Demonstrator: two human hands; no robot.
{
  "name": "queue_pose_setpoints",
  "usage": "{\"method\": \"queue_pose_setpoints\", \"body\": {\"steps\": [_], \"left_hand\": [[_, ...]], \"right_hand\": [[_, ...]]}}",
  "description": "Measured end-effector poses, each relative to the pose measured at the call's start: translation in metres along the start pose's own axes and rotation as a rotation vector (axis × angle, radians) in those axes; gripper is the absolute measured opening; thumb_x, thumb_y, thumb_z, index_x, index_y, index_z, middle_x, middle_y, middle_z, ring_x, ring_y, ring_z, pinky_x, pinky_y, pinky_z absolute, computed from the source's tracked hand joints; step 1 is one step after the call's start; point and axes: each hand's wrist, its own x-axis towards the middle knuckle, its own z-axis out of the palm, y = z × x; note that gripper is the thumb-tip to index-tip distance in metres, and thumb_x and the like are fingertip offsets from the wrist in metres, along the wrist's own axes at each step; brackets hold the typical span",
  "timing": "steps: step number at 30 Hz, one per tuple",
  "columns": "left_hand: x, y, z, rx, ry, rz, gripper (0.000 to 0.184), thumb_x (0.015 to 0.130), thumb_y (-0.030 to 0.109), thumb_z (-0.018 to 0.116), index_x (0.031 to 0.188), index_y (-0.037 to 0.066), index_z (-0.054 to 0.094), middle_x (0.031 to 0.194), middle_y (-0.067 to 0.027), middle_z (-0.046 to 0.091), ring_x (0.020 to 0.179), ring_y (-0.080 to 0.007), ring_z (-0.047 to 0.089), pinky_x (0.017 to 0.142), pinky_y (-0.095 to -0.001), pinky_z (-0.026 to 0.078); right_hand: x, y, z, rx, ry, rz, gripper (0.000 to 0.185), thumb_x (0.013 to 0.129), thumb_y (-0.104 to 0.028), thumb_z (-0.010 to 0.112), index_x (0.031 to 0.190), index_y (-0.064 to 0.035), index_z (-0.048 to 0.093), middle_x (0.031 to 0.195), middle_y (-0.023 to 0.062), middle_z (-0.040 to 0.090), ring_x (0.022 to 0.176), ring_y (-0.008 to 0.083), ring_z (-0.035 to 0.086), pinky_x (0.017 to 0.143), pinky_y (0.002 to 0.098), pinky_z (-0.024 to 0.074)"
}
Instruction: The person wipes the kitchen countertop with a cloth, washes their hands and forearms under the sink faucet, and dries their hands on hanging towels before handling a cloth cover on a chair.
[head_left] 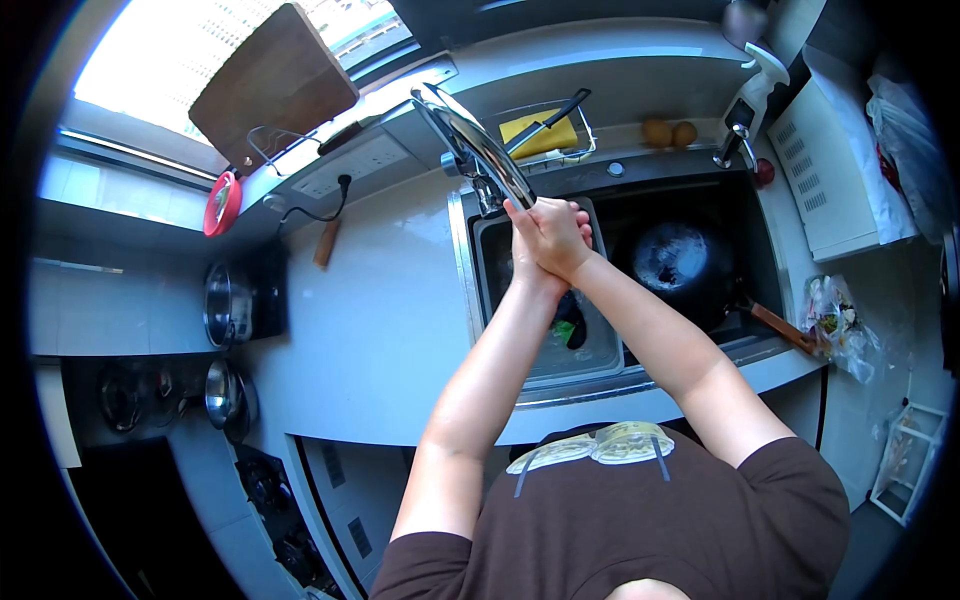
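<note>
Clasping | right hand [558,240] crossed over left hand [531,268], fingers [583,222] curled close together | faucet [486,145] tip just beside them, sink's [590,387] left side | lower wrists over grey tub [602,350] likely suited drip-catching

Noted at far left: window [150,65], admitting bright daylight. Observed across middle: pale, glossy countertop [380,290], backed by raised ledge [630,40] with socket panel [355,170]. Seen at left: light tiled wall [130,205]. Recorded at near left: black hob [265,485].

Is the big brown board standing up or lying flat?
Standing up: the board blocks part of the bright window behind it.
</note>
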Motion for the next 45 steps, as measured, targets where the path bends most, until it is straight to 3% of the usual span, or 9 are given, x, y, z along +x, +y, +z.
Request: {"method": "queue_pose_setpoints", "body": {"steps": [7, 10, 15, 19, 23, 27, 30, 34, 45], "left_hand": [[-0.014, 0.034, 0.018, -0.140, -0.170, 0.193, 0.079, 0.090, 0.069, 0.022, 0.105, -0.001, 0.057, 0.103, -0.0208, 0.061, 0.101, -0.0363, 0.057, 0.095, -0.0452, 0.044], [-0.006, 0.036, 0.003, -0.173, -0.544, 0.048, 0.076, 0.091, 0.068, 0.025, 0.086, 0.000, 0.057, 0.089, -0.0164, 0.060, 0.091, -0.0330, 0.057, 0.092, -0.0419, 0.044], [-0.006, 0.022, 0.010, -0.040, -0.137, 0.167, 0.064, 0.094, 0.063, 0.026, 0.059, 0.012, 0.040, 0.060, -0.0016, 0.043, 0.066, -0.0193, 0.047, 0.077, -0.0351, 0.043], [-0.012, 0.019, 0.016, 0.019, -0.160, 0.245, 0.034, 0.099, 0.032, 0.026, 0.073, 0.015, 0.039, 0.060, 0.0030, 0.041, 0.060, -0.0125, 0.045, 0.064, -0.0315, 0.044], [-0.008, 0.021, 0.025, 0.010, 0.089, 0.281, 0.034, 0.099, 0.033, 0.026, 0.074, 0.014, 0.040, 0.061, 0.0035, 0.042, 0.060, -0.0115, 0.043, 0.061, -0.0316, 0.043], [-0.011, 0.027, 0.020, 0.111, 0.157, 0.092, 0.058, 0.093, 0.062, 0.028, 0.103, 0.009, 0.050, 0.105, -0.0139, 0.063, 0.097, -0.0311, 0.062, 0.079, -0.0447, 0.049], [0.000, -0.001, 0.009, 0.390, 0.372, 0.299, 0.046, 0.098, 0.046, 0.024, 0.109, 0.010, 0.050, 0.111, -0.0121, 0.059, 0.106, -0.0281, 0.057, 0.090, -0.0450, 0.045], [0.006, 0.003, -0.001, 0.605, 0.147, 0.766, 0.048, 0.103, 0.040, 0.023, 0.106, 0.005, 0.056, 0.097, -0.0071, 0.060, 0.089, -0.0154, 0.056, 0.077, -0.0311, 0.046], [-0.012, 0.022, 0.002, -0.094, -0.292, 0.188, 0.096, 0.082, 0.079, 0.007, 0.138, 0.006, 0.037, 0.139, -0.0102, 0.044, 0.131, -0.0266, 0.039, 0.112, -0.0416, 0.027]], "right_hand": [[-0.003, -0.051, -0.042, 2.069, -0.072, 0.628, 0.033, 0.100, -0.017, 0.034, 0.121, 0.0026, 0.050, 0.125, 0.0201, 0.052, 0.122, 0.0297, 0.049, 0.109, 0.0400, 0.0362], [-0.014, -0.048, -0.040, 2.060, -0.048, 0.608, 0.031, 0.100, -0.012, 0.034, 0.122, 0.0037, 0.049, 0.123, 0.0207, 0.053, 0.123, 0.0305, 0.049, 0.110, 0.0399, 0.0344], [-0.027, -0.050, -0.032, 1.426, 0.074, 0.424, 0.023, 0.095, -0.002, 0.050, 0.114, 0.0057, 0.060, 0.116, 0.0103, 0.059, 0.102, 0.0153, 0.061, 0.089, 0.0234, 0.0517], [-0.031, -0.045, -0.021, 0.928, 0.148, 0.193, 0.024, 0.093, -0.001, 0.050, 0.114, 0.0041, 0.061, 0.101, 0.0110, 0.066, 0.090, 0.0191, 0.065, 0.083, 0.0232, 0.0518], [-0.018, -0.032, -0.044, 0.178, 0.119, -0.373, 0.031, 0.088, -0.002, 0.051, 0.118, 0.0014, 0.059, 0.107, 0.0206, 0.064, 0.095, 0.0341, 0.064, 0.084, 0.0327, 0.0518], [-0.020, -0.017, -0.038, 0.150, -0.111, -0.355, 0.046, 0.099, -0.032, 0.041, 0.133, -0.0009, 0.046, 0.133, 0.0221, 0.049, 0.125, 0.0315, 0.048, 0.105, 0.0360, 0.0364], [-0.017, -0.038, -0.048, 0.905, -0.451, 0.307, 0.095, 0.087, -0.073, 0.019, 0.149, -0.0025, 0.005, 0.155, 0.0166, 0.011, 0.143, 0.0252, 0.012, 0.115, 0.0351, 0.0115], [-0.014, -0.048, -0.057, 1.501, -0.411, 0.297, 0.099, 0.085, -0.076, 0.018, 0.149, -0.0023, 0.003, 0.155, 0.0171, 0.010, 0.143, 0.0266, 0.010, 0.116, 0.0356, 0.0091], [0.001, -0.045, -0.073, 2.194, -0.300, 0.392, 0.101, 0.082, -0.079, 0.013, 0.148, -0.0035, 0.009, 0.154, 0.0190, 0.010, 0.144, 0.0309, 0.006, 0.116, 0.0449, 0.0070]]}}
